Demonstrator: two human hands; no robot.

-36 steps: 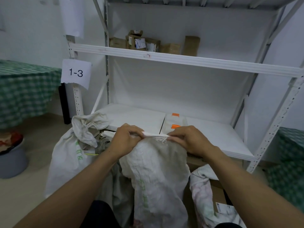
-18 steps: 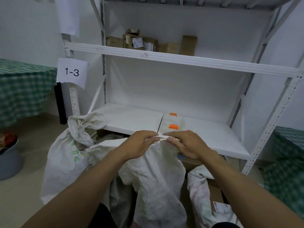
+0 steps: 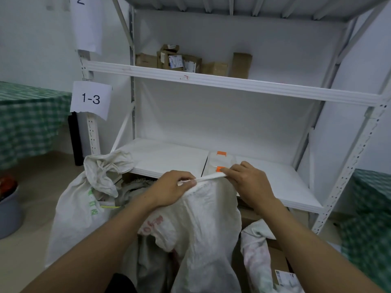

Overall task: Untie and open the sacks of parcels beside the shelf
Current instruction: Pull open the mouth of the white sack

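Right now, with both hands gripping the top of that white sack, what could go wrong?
The left hand and right hand pinch a white strip at the mouth of the middle sack; a hard tug might tear the weave or let the hands jerk apart. The right hand works in front of the orange-tabbed packet on the lower shelf and could knock it.

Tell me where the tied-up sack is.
Head view, lower left: the tied sack stands on the floor by the shelf post bearing the 1-3 label, left of the middle sack.
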